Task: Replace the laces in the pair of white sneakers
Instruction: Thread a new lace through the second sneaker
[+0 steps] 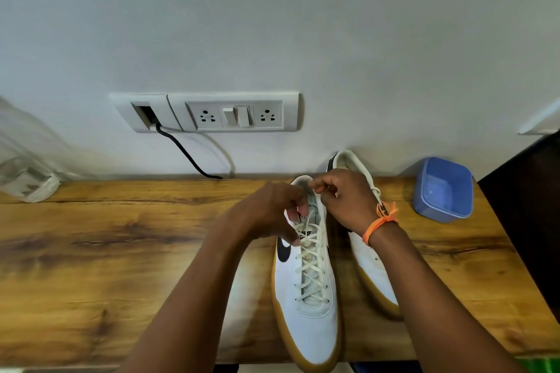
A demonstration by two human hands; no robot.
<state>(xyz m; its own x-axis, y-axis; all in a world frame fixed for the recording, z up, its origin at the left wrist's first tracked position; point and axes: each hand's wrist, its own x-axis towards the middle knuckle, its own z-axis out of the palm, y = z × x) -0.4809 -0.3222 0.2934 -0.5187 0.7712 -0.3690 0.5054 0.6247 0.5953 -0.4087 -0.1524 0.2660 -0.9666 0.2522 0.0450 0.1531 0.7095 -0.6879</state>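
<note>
Farthest left of the grips, a crumpled clear plastic bag (25, 172) slumps at the back edge of the wooden bench (121, 251), well apart from both hands. On the wall beyond them, a white switch-and-socket panel (212, 113) carries a black cable (185, 154) that drops behind the bench.

The left hand (266, 212) is a grip with curled fingers pinching the cream lace (310, 263) at the top of the near white sneaker (309, 297). This sneaker stands directly below both grips, toe toward the person and overhanging the front edge of the bench, laced in crossings most of the way up, with a dark swoosh on its side.

The right hand (342, 197), just beside the left one, is a grip also clenched, pinching the lace over the sneaker's collar; exactly how the lace runs between its fingers cannot be told. An orange thread band (380, 221) circles that wrist.

The second white sneaker (372, 263) lies just right of the right grip, partly hidden under the forearm, touching or nearly touching the first.

Farther right, a blue plastic container (444, 189) sits near the wall
</note>
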